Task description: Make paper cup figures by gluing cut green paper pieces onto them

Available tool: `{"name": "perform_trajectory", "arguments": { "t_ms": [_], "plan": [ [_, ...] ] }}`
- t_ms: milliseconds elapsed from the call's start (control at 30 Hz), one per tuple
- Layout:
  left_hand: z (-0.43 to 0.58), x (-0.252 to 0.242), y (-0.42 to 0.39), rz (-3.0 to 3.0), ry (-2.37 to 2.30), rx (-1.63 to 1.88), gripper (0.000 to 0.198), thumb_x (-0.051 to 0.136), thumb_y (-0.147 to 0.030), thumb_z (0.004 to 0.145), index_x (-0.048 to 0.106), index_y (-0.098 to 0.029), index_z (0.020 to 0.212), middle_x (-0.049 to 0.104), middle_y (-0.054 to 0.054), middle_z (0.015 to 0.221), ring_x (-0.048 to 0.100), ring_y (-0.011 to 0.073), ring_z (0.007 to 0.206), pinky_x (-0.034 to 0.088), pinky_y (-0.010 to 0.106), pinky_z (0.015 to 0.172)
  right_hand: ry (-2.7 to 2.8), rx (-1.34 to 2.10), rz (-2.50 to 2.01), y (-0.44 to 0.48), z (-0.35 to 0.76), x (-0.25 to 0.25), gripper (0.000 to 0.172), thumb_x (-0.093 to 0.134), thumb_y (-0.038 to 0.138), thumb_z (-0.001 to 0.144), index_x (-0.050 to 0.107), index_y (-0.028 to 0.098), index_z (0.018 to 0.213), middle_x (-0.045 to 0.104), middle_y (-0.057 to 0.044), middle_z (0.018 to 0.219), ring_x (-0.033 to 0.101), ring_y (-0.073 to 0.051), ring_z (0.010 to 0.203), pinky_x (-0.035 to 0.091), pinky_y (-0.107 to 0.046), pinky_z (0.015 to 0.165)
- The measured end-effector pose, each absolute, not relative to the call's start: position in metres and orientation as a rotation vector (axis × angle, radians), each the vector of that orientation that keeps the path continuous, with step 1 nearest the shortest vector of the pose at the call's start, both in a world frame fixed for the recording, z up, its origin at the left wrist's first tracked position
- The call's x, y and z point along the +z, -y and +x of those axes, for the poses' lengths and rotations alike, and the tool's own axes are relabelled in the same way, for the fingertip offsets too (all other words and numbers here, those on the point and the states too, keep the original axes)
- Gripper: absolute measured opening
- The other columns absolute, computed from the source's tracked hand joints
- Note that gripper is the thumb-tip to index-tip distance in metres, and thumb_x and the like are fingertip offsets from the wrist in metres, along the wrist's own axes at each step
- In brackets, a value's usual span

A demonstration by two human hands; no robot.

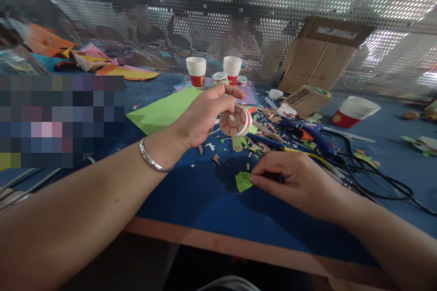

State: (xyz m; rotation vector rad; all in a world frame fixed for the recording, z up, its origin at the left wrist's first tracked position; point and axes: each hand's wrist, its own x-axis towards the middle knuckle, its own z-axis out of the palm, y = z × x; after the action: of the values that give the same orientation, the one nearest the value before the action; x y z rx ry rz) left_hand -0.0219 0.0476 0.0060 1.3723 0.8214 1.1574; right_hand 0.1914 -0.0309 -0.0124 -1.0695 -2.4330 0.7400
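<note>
My left hand (202, 116), a silver bangle on its wrist, is raised over the table and closed on a small paper turtle (234, 122). The turtle has a round white shell with red lines and a green paper head with a drawn smile, which points down. Lower and to the right, my right hand (300, 184) pinches the edge of a small green paper piece (243, 182) at the table surface. A small dark thing shows by the curled fingers of that hand; I cannot make out what it is.
Paper scraps, a blue glue gun (322, 141) and its black cable (382, 182) lie right of centre. Paper cups (196, 72) and an opened cardboard box (317, 54) stand farther back. A light green sheet (160, 111) lies behind my left hand. The table's edge (218, 241) is near me.
</note>
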Motion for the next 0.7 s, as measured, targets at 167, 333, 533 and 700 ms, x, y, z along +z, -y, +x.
{"name": "perform_trajectory", "arguments": {
  "t_ms": [167,333,533,700],
  "plan": [
    [-0.023,0.009,-0.048,1.391,-0.814,1.167,0.022,0.053,-0.013,0.073,0.060,-0.018,0.093,0.056,-0.002,0.071,0.057,0.0124,0.064,0.047,0.027,0.065,2.465,0.678,-1.091,0.030,0.192,-0.016,0.020,0.062,0.025,0.098,0.075,0.018,0.084,0.067,0.000,0.076,0.058,-0.012,0.068,0.043,-0.026,0.064],
    [-0.023,0.006,-0.050,1.455,-0.827,1.115,0.026,0.055,-0.014,0.073,0.058,-0.019,0.098,0.063,-0.003,0.072,0.059,0.0127,0.062,0.047,0.027,0.063,2.510,0.598,-1.103,0.029,0.191,-0.022,0.016,0.062,0.022,0.096,0.071,0.019,0.083,0.065,-0.001,0.078,0.057,-0.013,0.071,0.042,-0.027,0.066],
    [-0.025,0.000,-0.051,1.560,-0.787,1.090,0.029,0.056,-0.015,0.074,0.057,-0.021,0.102,0.067,-0.004,0.076,0.062,0.0122,0.062,0.046,0.026,0.060,2.517,0.543,-1.089,0.031,0.190,-0.023,0.012,0.063,0.019,0.095,0.068,0.019,0.084,0.064,-0.001,0.082,0.057,-0.014,0.075,0.042,-0.027,0.068],
    [-0.026,0.000,-0.052,1.559,-0.788,1.105,0.031,0.058,-0.014,0.073,0.057,-0.021,0.104,0.066,-0.005,0.077,0.064,0.0122,0.063,0.047,0.027,0.060,2.523,0.500,-1.065,0.032,0.191,-0.024,0.009,0.064,0.018,0.095,0.069,0.019,0.088,0.065,-0.001,0.083,0.059,-0.015,0.076,0.043,-0.027,0.068]
  ]
}}
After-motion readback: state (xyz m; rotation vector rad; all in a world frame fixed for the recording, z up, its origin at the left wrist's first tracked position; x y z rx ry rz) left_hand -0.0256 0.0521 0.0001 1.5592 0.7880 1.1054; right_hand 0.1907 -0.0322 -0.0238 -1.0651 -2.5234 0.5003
